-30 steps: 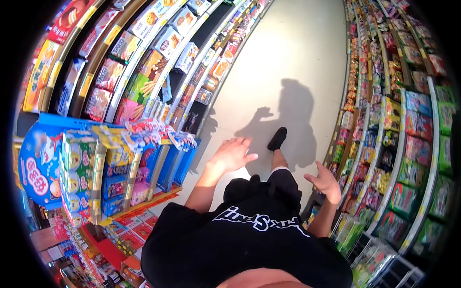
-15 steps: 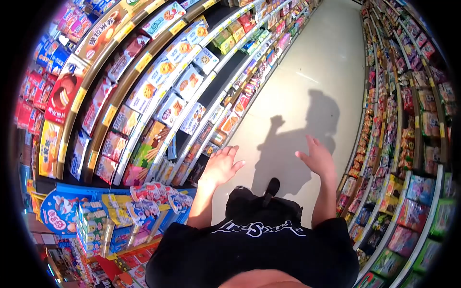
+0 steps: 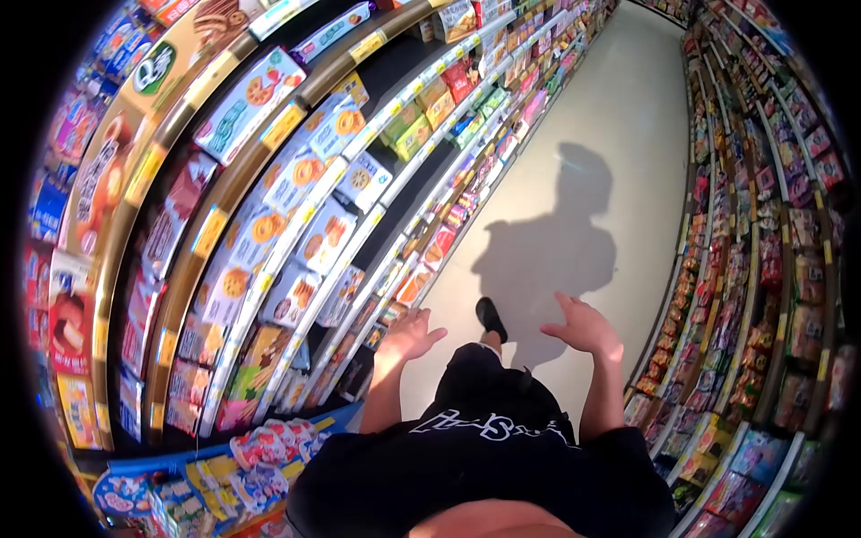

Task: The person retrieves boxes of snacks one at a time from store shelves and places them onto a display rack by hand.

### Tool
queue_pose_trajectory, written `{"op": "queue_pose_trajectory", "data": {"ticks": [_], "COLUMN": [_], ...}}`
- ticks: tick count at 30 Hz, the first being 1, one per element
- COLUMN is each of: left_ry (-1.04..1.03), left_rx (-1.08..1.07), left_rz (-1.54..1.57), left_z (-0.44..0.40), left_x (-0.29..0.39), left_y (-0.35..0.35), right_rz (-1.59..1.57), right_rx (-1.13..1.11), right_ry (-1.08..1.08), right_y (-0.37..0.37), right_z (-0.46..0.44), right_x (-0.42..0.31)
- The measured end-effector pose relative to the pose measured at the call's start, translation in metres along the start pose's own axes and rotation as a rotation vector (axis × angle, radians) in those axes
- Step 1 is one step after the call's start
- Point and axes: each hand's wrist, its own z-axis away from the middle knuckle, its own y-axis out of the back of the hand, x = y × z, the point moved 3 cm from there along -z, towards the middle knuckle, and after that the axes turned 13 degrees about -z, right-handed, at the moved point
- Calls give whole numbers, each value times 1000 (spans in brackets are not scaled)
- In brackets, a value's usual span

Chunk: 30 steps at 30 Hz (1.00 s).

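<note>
My left hand [image 3: 410,335] hangs in the air before my body, palm down, with its thumb held apart and nothing in it. Nearest to it are the lower shelves on the left, with small packets on them; I cannot tell that it touches any. Over the aisle floor, my right hand [image 3: 578,325] is raised with fingers spread, also holding nothing. Boxes of biscuits [image 3: 296,184] with cookie pictures fill the left shelf beyond my left hand. Below me are my black shirt [image 3: 484,475] and one black shoe [image 3: 490,319] on the floor.
A pale floor [image 3: 628,108] runs ahead between two long shelf rows, with my shadow [image 3: 556,242] on it. Packed snack bags line the right shelves [image 3: 762,287]. At lower left a blue display stand [image 3: 126,491] with snack packs juts out by the shelf end.
I have moved forward along the aisle, so the shelves and the blue stand slide back and down in view. Both hands are lower and the right one has turned inward; the shoe in view has changed position.
</note>
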Motion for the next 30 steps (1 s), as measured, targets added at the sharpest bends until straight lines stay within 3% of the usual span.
{"op": "queue_pose_trajectory", "data": {"ticks": [3, 7, 11, 15, 23, 26, 29, 30], "left_ry": [-2, -102, 72, 240, 634, 701, 882, 968], "left_rx": [171, 760, 1008, 1146, 1153, 971, 1332, 1237], "left_rz": [-93, 24, -19, -77, -187, 48, -168, -151], "left_z": [-71, -128, -160, -183, -220, -236, -246, -248], "left_x": [5, 15, 1, -30, -72, -93, -106, -110], "left_y": [72, 200, 292, 342, 391, 402, 411, 416], "right_rz": [43, 52, 40, -52, -115, -186, -223, -179], "right_rx": [-11, 93, 196, 161, 55, -71, -203, -279], "right_ry": [-61, 111, 320, 550, 908, 1005, 997, 1066], "right_y": [52, 107, 130, 137, 141, 133, 129, 126], "right_z": [-63, -148, -229, -311, -464, -513, -548, -561], "right_x": [-16, -50, -98, -161, -277, -311, -350, -360]}}
